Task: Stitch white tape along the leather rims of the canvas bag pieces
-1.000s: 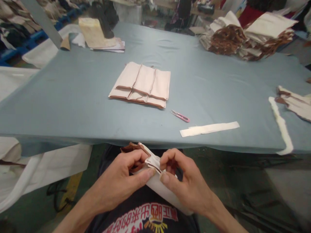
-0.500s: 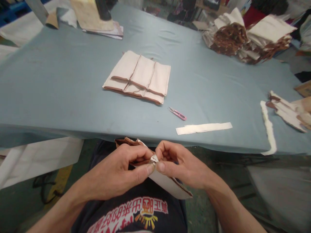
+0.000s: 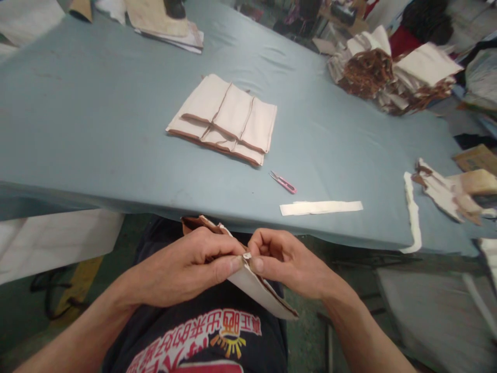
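Note:
Over my lap, just below the table's front edge, both hands pinch a folded white fabric piece with brown edging. My left hand grips it from the left, thumb and fingers closed at a small white fold. From the right, my right hand pinches the same spot, its fingers curled. The fingertips nearly meet and hide part of the fold. On the table beyond lie similar sewn fabric pieces, stacked with brown edges toward me. Pink-handled thread snips rest nearby, beside a white fabric strip.
A blue-green cloth covers the table. Bundles of white and brown fabric sit at the far right. Fabric scraps and a narrow crumpled strip lie near the right edge. At the far left stands a beige object on flat sheets.
My hands keep their pinch on the fabric piece, and the small fold between the fingertips looks lower and flatter. The camera view has turned slightly, shifting the table items.

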Action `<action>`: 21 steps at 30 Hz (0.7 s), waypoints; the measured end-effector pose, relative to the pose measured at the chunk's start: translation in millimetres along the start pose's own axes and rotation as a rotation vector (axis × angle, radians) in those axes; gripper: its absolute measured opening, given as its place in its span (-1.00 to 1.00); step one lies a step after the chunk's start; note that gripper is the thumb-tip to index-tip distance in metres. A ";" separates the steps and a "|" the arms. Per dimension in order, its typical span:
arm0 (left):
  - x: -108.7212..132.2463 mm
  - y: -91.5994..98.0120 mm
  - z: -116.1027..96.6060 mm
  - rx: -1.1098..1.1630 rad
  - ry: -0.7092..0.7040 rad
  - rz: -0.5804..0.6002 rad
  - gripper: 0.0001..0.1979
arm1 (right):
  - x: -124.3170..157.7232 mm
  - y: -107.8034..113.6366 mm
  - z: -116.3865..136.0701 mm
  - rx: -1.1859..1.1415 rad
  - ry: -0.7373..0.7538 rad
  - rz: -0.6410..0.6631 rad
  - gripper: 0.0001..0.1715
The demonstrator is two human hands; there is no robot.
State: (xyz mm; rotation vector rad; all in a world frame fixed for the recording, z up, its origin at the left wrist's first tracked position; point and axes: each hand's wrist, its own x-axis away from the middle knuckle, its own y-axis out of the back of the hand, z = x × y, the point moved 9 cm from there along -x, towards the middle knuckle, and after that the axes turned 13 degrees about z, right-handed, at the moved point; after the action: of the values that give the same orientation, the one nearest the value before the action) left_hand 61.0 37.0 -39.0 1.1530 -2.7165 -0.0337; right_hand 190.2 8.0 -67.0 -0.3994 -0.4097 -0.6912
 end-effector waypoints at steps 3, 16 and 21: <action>-1.5 -18.6 2.6 -0.060 -0.018 0.155 -0.67 | 4.3 8.6 11.6 0.253 0.067 -0.179 -0.67; 12.3 -23.0 5.8 -0.190 -0.048 0.130 -0.66 | 14.5 -11.7 56.7 0.842 0.223 -0.355 -0.83; 15.6 -25.5 2.8 -0.147 -0.103 0.125 -0.69 | 5.5 -6.0 25.0 0.423 0.042 -0.320 -0.79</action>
State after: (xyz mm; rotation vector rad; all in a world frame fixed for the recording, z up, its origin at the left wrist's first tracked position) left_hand 68.0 7.9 -41.5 0.9651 -2.8149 -0.2772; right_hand 184.3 12.9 -41.8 0.0842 -0.5719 -0.8969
